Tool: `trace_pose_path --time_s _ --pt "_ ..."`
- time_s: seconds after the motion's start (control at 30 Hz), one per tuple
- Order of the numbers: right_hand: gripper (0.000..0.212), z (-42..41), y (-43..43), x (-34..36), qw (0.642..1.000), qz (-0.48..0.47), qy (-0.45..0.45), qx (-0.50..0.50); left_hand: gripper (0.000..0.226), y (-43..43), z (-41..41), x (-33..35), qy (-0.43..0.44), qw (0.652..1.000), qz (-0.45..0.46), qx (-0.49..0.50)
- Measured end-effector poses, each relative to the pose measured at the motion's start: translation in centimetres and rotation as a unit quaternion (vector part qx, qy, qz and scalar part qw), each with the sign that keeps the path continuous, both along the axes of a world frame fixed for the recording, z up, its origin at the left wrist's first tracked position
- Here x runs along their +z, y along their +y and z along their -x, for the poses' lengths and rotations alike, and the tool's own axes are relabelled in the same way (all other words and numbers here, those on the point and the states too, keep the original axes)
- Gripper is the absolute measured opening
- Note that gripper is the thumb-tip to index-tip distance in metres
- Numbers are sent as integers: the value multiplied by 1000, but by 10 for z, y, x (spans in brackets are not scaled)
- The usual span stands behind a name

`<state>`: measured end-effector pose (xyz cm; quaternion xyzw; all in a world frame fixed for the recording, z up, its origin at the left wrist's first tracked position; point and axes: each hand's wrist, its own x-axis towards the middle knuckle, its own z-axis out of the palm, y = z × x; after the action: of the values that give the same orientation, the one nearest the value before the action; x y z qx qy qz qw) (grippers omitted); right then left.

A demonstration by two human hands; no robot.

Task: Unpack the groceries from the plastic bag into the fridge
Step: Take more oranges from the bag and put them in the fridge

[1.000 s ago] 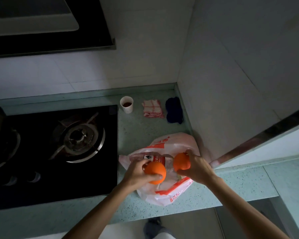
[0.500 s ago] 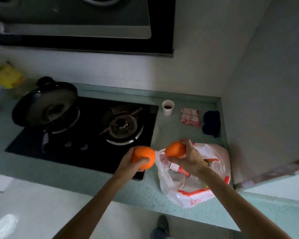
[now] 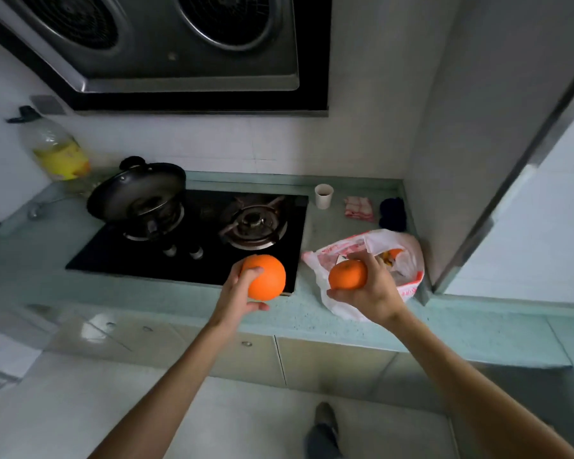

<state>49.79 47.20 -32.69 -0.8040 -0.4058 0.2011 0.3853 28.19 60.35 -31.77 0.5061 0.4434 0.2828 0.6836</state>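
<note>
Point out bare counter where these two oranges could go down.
Bare: the front strip of counter between the stove and the edge, and left of the stove. Crowded: the right corner, with cup, cloths and bag.

Green counter (image 3: 299, 314), hob (image 3: 113, 260), plastic bag (image 3: 410, 256), cup (image 3: 323, 197), red cloth (image 3: 359, 209), dark cloth (image 3: 392, 213)

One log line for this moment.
left hand: holds larger orange | right hand: holds smaller orange | plastic bag: on countertop, goods inside
</note>
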Motion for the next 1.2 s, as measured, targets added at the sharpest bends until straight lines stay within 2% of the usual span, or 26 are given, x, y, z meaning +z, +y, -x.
trace_pose_path --time_s 0.13,0.2,0.3,0.53,0.6,0.73,0.87,1.13,1.2 --pt "66 46 -44 31 998 -49 21 -29 53 -40 41 19 -82 995 46 13" --pt "63 71 -59 49 996 -67 46 -26 50 -58 62 31 -81 996 44 21" --pt "62 103 -71 80 992 -101 72 -7 31 -77 97 49 -77 996 19 37" --pt "64 178 -96 126 977 -139 114 110 40 -130 193 95 -108 981 -18 159" --pt "68 202 -110 133 970 -148 118 153 46 -152 221 105 -110 979 -26 168" --pt "49 252 -140 134 961 -157 74 215 69 -209 278 109 -106 977 -51 179" --pt "44 315 -169 128 947 -138 129 260 80 -278 341 107 -101 962 -50 247" --pt "30 454 -213 149 909 -142 193 342 60 -370 461 127 -45 933 -75 350" --pt "35 489 -219 150 898 -137 194 370 47 -384 494 128 -30 921 -86 380"
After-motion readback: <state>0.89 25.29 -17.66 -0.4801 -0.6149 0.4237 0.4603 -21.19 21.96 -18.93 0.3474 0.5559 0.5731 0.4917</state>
